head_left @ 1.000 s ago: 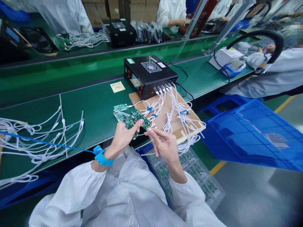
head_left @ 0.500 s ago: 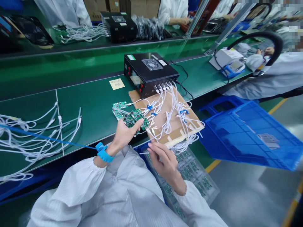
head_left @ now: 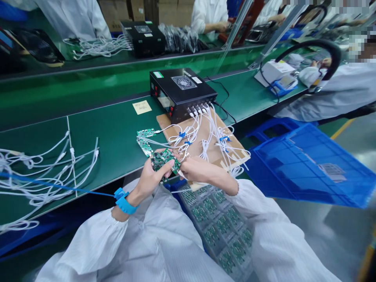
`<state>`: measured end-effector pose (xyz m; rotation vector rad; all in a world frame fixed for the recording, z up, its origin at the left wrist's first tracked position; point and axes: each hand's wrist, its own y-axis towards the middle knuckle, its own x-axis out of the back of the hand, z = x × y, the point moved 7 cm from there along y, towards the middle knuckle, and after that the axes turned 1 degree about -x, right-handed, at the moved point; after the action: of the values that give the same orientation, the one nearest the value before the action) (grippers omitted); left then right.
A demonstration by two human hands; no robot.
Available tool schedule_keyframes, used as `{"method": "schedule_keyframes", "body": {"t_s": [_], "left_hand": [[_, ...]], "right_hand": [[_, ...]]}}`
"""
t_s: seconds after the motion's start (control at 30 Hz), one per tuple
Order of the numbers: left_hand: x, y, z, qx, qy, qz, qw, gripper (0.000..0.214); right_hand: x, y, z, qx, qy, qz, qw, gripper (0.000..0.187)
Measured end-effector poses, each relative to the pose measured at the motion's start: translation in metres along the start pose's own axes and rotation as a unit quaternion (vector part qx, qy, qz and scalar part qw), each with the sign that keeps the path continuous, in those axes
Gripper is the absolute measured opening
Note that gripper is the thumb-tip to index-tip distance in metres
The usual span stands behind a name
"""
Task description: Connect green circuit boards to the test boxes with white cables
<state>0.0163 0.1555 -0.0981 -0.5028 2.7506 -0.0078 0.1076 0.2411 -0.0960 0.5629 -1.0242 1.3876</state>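
Note:
My left hand [head_left: 151,176] is closed around a green circuit board [head_left: 163,158], its thumb across the top face. At the board's right edge my right hand [head_left: 195,169] is curled, its fingertips partly hidden. A white cable plug [head_left: 180,172] sticks out at the board's corner, just beside those fingers. More green circuit boards [head_left: 144,145] lie on the bench beyond my left hand, one joined to a white cable. White cables [head_left: 188,135], bundled with blue ties, run over a cardboard sheet [head_left: 213,145] from the black box [head_left: 183,92].
Loose white cables [head_left: 38,172] spread over the green bench [head_left: 114,129] at left. Below my right arm is a clear tray [head_left: 219,223] of boards. A blue crate [head_left: 311,164] stands at right. A yellow note [head_left: 141,107] lies near the box. Co-workers sit across and at right.
My left hand has drawn the held board slightly toward me, away from the boards on the bench. My right hand has moved up from below the board to its right edge and curled in.

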Motion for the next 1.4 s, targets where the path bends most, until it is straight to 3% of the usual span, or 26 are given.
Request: {"method": "schedule_keyframes", "body": {"t_s": [0.1,0.17,0.23,0.3,0.37,0.5,0.7,0.83,1.03,1.2,1.4], "left_hand": [[-0.002,0.0,-0.002,0.009,-0.083,-0.015,0.996,0.04],[-0.002,0.002,-0.004,0.013,-0.14,-0.029,0.99,0.048],[-0.004,0.005,-0.006,0.022,-0.182,-0.037,0.982,0.054],[-0.007,0.009,-0.005,0.035,-0.207,-0.038,0.977,0.054],[-0.01,0.012,-0.003,0.048,-0.216,-0.039,0.974,0.047],[-0.016,0.015,0.002,0.059,-0.196,-0.029,0.978,0.04],[-0.021,0.018,0.003,0.049,-0.158,-0.013,0.986,0.041],[-0.026,0.018,0.004,0.061,-0.181,-0.007,0.982,0.04],[-0.033,0.015,0.007,0.114,-0.222,-0.004,0.968,0.045],[-0.032,0.014,0.011,0.103,-0.201,-0.009,0.974,0.04],[-0.036,0.011,0.009,0.102,-0.197,-0.006,0.975,0.043]], "right_hand": [[0.013,-0.013,-0.003,0.019,0.075,-0.001,0.997,0.016],[0.036,-0.029,-0.016,-0.002,0.181,-0.094,0.979,0.018],[0.051,-0.046,-0.036,-0.062,0.283,-0.203,0.935,0.029],[0.05,-0.056,-0.047,-0.108,0.363,-0.258,0.889,0.036],[0.04,-0.057,-0.046,-0.126,0.411,-0.269,0.862,0.04],[0.024,-0.049,-0.033,-0.139,0.454,-0.271,0.837,0.037],[0.025,-0.038,-0.009,-0.058,0.536,-0.266,0.799,0.037],[0.031,-0.034,-0.006,-0.036,0.561,-0.309,0.767,0.029],[0.033,-0.033,-0.003,-0.052,0.529,-0.356,0.769,0.03],[0.039,-0.039,0.005,-0.026,0.46,-0.427,0.778,0.018],[0.04,-0.042,0.01,-0.01,0.411,-0.44,0.798,0.013]]}}
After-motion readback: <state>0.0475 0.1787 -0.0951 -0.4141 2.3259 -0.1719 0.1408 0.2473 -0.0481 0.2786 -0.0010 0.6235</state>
